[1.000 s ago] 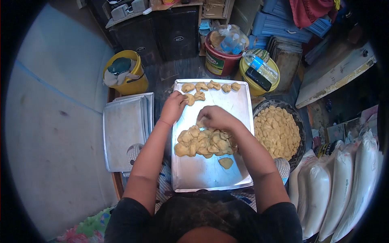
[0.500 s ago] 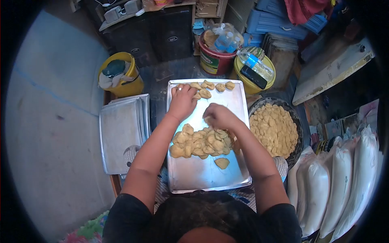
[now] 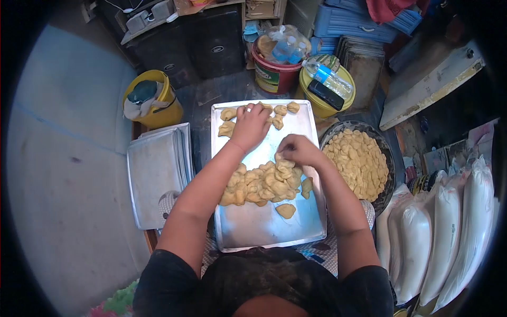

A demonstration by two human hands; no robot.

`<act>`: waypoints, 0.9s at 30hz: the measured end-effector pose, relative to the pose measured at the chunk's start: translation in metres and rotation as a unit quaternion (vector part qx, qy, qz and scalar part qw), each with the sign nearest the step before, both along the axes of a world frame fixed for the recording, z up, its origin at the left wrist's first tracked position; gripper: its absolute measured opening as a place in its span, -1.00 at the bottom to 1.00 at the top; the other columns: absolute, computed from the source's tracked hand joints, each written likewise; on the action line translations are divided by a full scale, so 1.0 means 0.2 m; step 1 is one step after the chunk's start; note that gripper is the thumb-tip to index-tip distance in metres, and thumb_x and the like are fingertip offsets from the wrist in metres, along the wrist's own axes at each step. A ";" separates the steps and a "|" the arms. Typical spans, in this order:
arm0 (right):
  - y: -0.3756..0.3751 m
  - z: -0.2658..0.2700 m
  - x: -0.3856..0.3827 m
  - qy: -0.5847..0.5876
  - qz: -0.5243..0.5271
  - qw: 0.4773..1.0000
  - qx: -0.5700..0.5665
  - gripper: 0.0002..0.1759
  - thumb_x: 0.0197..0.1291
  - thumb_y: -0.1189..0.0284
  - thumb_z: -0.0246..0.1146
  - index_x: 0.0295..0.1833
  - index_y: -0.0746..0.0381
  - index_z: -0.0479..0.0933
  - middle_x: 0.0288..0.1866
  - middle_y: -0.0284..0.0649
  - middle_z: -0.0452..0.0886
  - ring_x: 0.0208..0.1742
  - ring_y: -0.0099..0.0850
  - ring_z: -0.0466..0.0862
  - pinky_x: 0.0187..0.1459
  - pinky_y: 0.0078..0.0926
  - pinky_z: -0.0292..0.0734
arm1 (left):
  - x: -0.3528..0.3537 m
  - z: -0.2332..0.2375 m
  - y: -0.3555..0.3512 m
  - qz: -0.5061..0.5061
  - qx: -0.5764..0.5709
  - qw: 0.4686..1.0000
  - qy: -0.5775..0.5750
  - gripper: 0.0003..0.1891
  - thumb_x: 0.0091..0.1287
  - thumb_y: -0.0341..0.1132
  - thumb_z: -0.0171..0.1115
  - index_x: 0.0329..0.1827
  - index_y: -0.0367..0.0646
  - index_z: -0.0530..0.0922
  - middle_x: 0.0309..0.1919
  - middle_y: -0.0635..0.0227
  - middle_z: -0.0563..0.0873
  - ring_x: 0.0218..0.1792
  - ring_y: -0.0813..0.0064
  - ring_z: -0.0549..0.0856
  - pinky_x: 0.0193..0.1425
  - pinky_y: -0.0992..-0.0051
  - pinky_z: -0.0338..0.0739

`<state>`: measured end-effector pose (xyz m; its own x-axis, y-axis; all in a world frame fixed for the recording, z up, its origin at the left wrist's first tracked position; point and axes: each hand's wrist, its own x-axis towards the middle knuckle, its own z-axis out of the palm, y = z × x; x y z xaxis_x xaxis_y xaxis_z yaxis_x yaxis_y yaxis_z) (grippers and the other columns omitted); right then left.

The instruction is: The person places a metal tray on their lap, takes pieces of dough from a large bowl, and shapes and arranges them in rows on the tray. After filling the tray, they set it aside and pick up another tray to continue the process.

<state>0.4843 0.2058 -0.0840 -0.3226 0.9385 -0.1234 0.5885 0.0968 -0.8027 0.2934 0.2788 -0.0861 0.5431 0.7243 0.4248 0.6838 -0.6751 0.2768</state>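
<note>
A metal baking tray [image 3: 269, 227] lies in front of me, with a heap of flattened tan dough pieces [image 3: 253, 185] across its middle. My left hand [image 3: 252, 126] is at the far end, fingers bent down around a dough piece [image 3: 264, 107] that they mostly cover. Just above the heap's right part, my right hand [image 3: 300, 150] pinches a soft dough piece [image 3: 284, 159] by its upper edge. Several twisted lumps [image 3: 228, 114] sit along the tray's far edge. One loose flat piece [image 3: 285, 211] lies nearer me, another [image 3: 307, 187] right of the heap.
A round dark pan [image 3: 391, 174] full of dough pieces stands right of the tray. Stacked trays [image 3: 158, 171] are at left, below a yellow bucket [image 3: 171, 108]. Beyond are a red bucket [image 3: 272, 79] and a lidded yellow bucket [image 3: 317, 105]. Filled plastic bags [image 3: 414, 248] stand at lower right.
My left hand has shifted right along the far row, uncovering lumps at the far left. My right hand has moved slightly right and now lifts a piece's edge at the heap.
</note>
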 end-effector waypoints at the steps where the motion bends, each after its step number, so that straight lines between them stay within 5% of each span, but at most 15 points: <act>1: 0.02 -0.01 0.04 0.088 -0.053 0.994 -0.042 -0.80 -0.01 0.47 0.32 -0.22 0.28 0.64 -0.32 -0.20 0.65 -0.27 -0.42 0.65 -0.14 -0.50 0.54 | 0.01 0.00 -0.01 -0.009 0.024 0.999 -0.032 -0.76 0.17 -0.25 0.24 -0.12 -0.08 0.61 -0.12 0.29 0.58 0.08 0.23 0.48 0.22 0.18 0.18; 3: 0.05 -0.02 0.11 0.190 -0.171 0.966 -0.045 -0.70 -0.08 0.58 0.27 -0.13 0.28 0.62 -0.30 -0.25 0.66 -0.29 -0.52 0.61 -0.19 -0.55 0.53 | 0.02 0.01 -0.04 -0.025 0.033 0.998 -0.038 -0.80 0.17 -0.27 0.23 -0.16 -0.08 0.62 -0.16 0.31 0.58 0.07 0.27 0.49 0.19 0.17 0.20; 5: 0.03 -0.05 0.12 0.098 -0.116 0.988 0.011 -0.64 -0.11 0.56 0.27 -0.08 0.26 0.61 -0.15 -0.21 0.64 -0.21 -0.43 0.62 -0.13 -0.50 0.53 | 0.03 0.05 -0.07 -0.080 -0.101 0.991 0.025 -0.77 0.19 -0.25 0.22 -0.12 -0.10 0.60 -0.14 0.25 0.58 0.10 0.16 0.49 0.21 0.11 0.20; 7: 0.01 -0.05 0.09 0.047 0.081 0.993 0.071 -0.61 -0.12 0.51 0.29 -0.06 0.25 0.61 -0.03 -0.16 0.61 -0.15 -0.32 0.62 -0.04 -0.43 0.52 | 0.03 0.08 -0.13 -0.099 -0.106 0.989 0.034 -0.73 0.17 -0.20 0.25 -0.12 -0.11 0.61 -0.14 0.25 0.60 0.06 0.16 0.53 0.12 0.14 0.28; 9: 0.00 -0.05 0.09 -0.028 0.081 0.994 0.074 -0.61 -0.13 0.49 0.28 -0.07 0.26 0.62 -0.11 -0.13 0.63 -0.14 -0.24 0.62 0.00 -0.37 0.51 | 0.03 0.12 -0.19 -0.128 -0.234 0.959 0.091 -0.68 0.14 -0.15 0.29 -0.10 -0.11 0.60 -0.13 0.26 0.62 0.00 0.19 0.57 0.09 0.21 0.34; 12: 0.00 -0.07 0.13 0.076 -0.047 0.996 -0.001 -0.71 -0.09 0.51 0.26 -0.16 0.31 0.62 -0.29 -0.14 0.63 -0.24 -0.34 0.64 -0.10 -0.42 0.54 | 0.00 0.06 -0.29 -0.118 -0.245 0.961 0.038 -0.56 0.11 -0.12 0.33 0.02 -0.12 0.57 -0.03 0.23 0.59 -0.01 0.19 0.58 0.15 0.26 0.36; 16: 0.04 -0.12 0.20 0.219 -0.178 0.959 -0.035 -0.68 0.01 0.43 0.33 -0.09 0.31 0.60 -0.27 -0.17 0.63 -0.28 -0.42 0.63 -0.15 -0.43 0.55 | -0.02 0.03 -0.30 -0.113 -0.245 0.962 0.029 -0.48 0.11 -0.13 0.34 0.14 -0.12 0.51 0.04 0.19 0.53 0.03 0.14 0.57 0.18 0.24 0.38; 18: 0.02 -0.12 0.17 0.003 -0.139 0.979 0.149 -0.62 0.01 0.43 0.38 -0.02 0.29 0.57 -0.28 -0.19 0.63 -0.29 -0.45 0.61 -0.17 -0.45 0.54 | -0.02 0.02 -0.30 -0.122 -0.242 0.962 0.035 -0.47 0.10 -0.13 0.35 0.15 -0.11 0.51 0.04 0.20 0.53 0.04 0.12 0.56 0.17 0.24 0.40; 21: 0.02 -0.06 0.13 -0.015 -0.120 0.989 0.082 -0.64 -0.01 0.46 0.41 -0.05 0.26 0.56 -0.27 -0.21 0.63 -0.28 -0.47 0.59 -0.17 -0.47 0.52 | 0.00 0.01 -0.29 -0.121 -0.232 0.965 0.000 -0.43 0.09 -0.13 0.37 0.17 -0.14 0.49 0.07 0.15 0.51 0.08 0.12 0.55 0.18 0.25 0.42; 23: 0.02 0.00 0.10 0.007 -0.126 0.992 -0.020 -0.68 0.01 0.48 0.40 -0.09 0.26 0.53 -0.22 -0.25 0.63 -0.22 -0.49 0.60 -0.17 -0.50 0.52 | 0.04 0.00 -0.30 -0.075 -0.229 0.966 -0.098 -0.41 0.10 -0.20 0.40 0.20 -0.20 0.46 0.01 0.12 0.56 0.01 0.20 0.60 0.11 0.32 0.49; 25: 0.00 0.01 0.07 0.319 -0.108 0.933 -0.123 -0.73 0.06 0.47 0.37 -0.12 0.26 0.49 -0.22 -0.30 0.61 -0.21 -0.54 0.58 -0.20 -0.55 0.50 | 0.06 0.05 -0.30 -0.081 -0.314 0.929 -0.178 -0.43 0.13 -0.26 0.37 0.22 -0.22 0.43 -0.04 0.16 0.60 -0.06 0.30 0.62 0.05 0.38 0.51; 27: -0.01 0.03 0.05 0.346 -0.119 0.924 -0.116 -0.75 0.10 0.49 0.33 -0.11 0.26 0.48 -0.23 -0.32 0.60 -0.22 -0.56 0.58 -0.21 -0.57 0.49 | 0.07 0.05 -0.29 -0.089 -0.395 0.879 -0.253 -0.44 0.16 -0.33 0.34 0.24 -0.24 0.41 -0.09 0.20 0.64 -0.12 0.40 0.64 -0.01 0.44 0.53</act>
<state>0.4951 0.2039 -0.0773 -0.1875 0.9672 -0.1715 -0.0897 -0.1907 -0.9776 0.3074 0.2203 -0.0762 0.5636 0.8246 0.0479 0.2407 -0.2195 0.9455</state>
